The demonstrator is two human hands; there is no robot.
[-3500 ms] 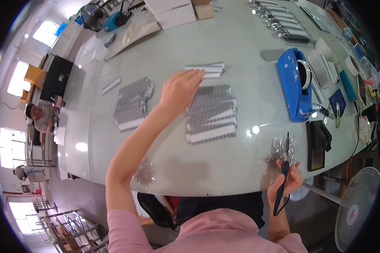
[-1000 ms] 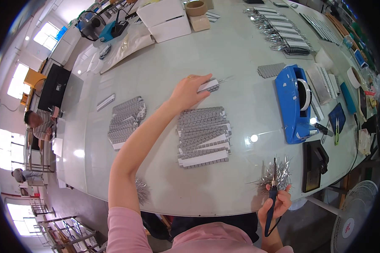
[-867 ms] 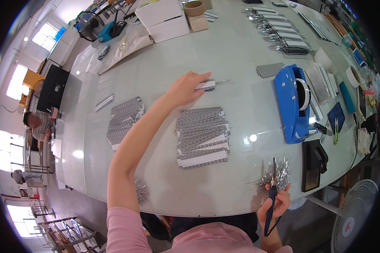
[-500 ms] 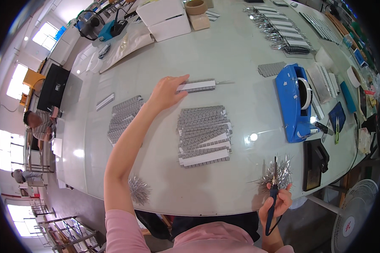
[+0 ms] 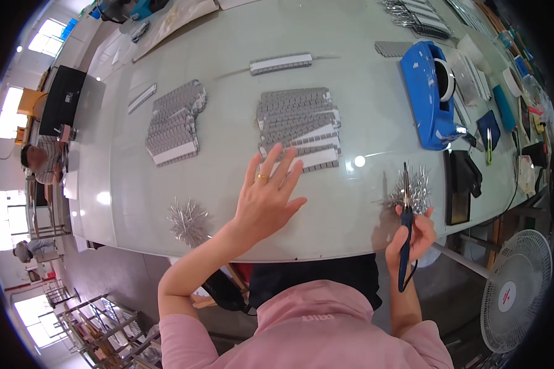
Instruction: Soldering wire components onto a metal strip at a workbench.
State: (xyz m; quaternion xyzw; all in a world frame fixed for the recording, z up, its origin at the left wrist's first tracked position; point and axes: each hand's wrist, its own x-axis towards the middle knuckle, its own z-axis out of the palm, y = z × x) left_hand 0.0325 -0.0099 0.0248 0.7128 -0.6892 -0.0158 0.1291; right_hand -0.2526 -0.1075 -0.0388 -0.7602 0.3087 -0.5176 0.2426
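Observation:
My left hand (image 5: 268, 200) is open with its fingers spread. Its fingertips reach the near edge of a stack of grey segmented strips with white faces (image 5: 298, 120); whether they touch is unclear. In my right hand (image 5: 417, 237) is a soldering iron (image 5: 405, 246), gripped by its dark handle with the tip pointing away from me. Behind the iron lies a bunch of silver wires (image 5: 420, 184). Farther off, a single white-faced strip (image 5: 281, 63) lies alone, a thin lead sticking out at each end.
A second strip stack (image 5: 177, 123) and a silver wire bunch (image 5: 188, 220) are on the left. At right stand a blue tape dispenser (image 5: 421, 98) and a black holder (image 5: 458, 187). A white fan (image 5: 516, 292) is beside the table. Another person (image 5: 46, 163) sits far left.
My left hand has let go of the far strip and come back toward me, to the near edge of the middle stack. The view has tilted; my right hand still holds the iron.

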